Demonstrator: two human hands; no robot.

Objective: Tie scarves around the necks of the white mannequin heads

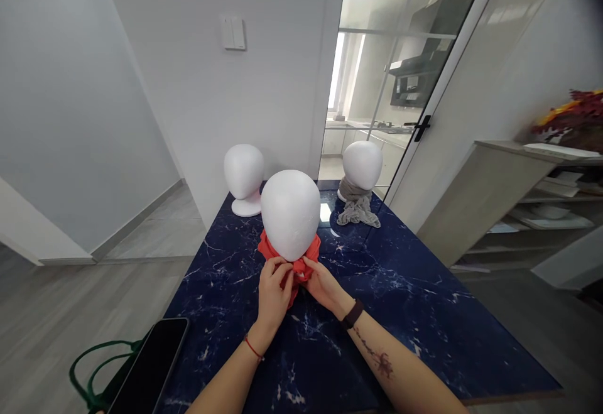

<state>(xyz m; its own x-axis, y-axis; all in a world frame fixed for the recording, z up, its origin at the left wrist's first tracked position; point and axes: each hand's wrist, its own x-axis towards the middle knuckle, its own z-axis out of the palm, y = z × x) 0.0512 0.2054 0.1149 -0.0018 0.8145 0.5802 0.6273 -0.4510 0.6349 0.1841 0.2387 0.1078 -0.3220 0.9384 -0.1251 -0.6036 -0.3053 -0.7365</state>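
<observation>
A white foam mannequin head stands upright on the table in front of me. Around its neck lies a bunched red scarf, with a knot-like bundle at the front under the chin. My left hand pinches the scarf at that bundle, fingers curled. From the right, my right hand grips the same red cloth, thumb on top. Part of the fingers and the cloth between them is hidden.
A bare white foam head stands back left. Another head, wearing a grey scarf, stands back right. A black phone and a green cord lie at the left edge of the blue marbled table. Shelves stand right.
</observation>
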